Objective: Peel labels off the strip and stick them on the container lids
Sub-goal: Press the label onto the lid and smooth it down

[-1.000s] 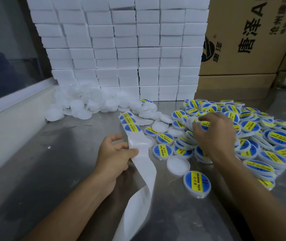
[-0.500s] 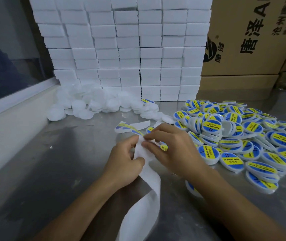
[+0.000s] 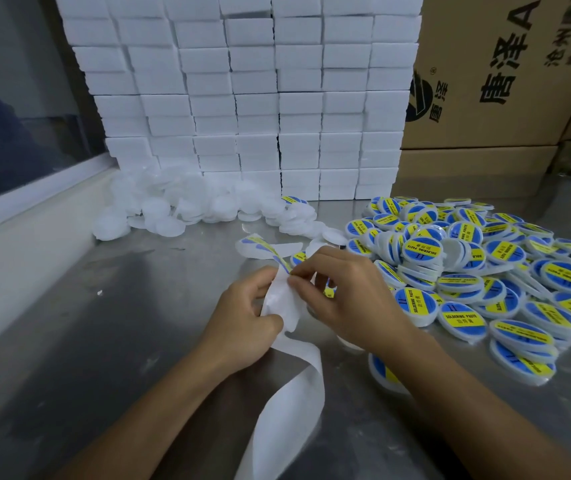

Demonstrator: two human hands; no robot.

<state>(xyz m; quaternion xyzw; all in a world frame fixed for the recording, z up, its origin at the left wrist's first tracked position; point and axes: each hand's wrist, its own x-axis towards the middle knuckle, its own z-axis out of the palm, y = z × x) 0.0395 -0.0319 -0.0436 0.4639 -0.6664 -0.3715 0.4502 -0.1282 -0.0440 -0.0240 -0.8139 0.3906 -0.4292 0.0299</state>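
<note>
White backing strip (image 3: pixel 291 403): long glossy paper ribbon, bare and curling from the near edge of the grey metal table (image 3: pixel 79 358) up into both hands; far end lying flat beyond the fingers, carrying at least 1 blue-and-yellow round label (image 3: pixel 260 242).
Left hand (image 3: pixel 242 323): fingers and thumb curled round the strip, gripping it just below the peel point.
Right hand (image 3: pixel 350 299): thumb and forefinger pinching at the edge of the next label (image 3: pixel 286 264) on the strip; lifted or merely caught, cannot tell.
Labelled lids (image 3: pixel 485 282): large heap of round white lids with blue-and-yellow stickers, on the right of the table, just beside the right hand.
Unlabelled lids (image 3: pixel 187 209): pile of plain white round lids at the back left, against stacked white boxes (image 3: pixel 253 98), well apart from the hands.
Risk, tearing: likely if pulled fast or at a steep angle while the strip sits crumpled.
Risk, folding: thin sticker apt to curl and stick to itself or to a fingertip once free.
Risk, crooked placement: glue grabs at first touch, so little chance of correction.
Risk, strip slipping: glossy backing, loose tail dragging off the table edge.
</note>
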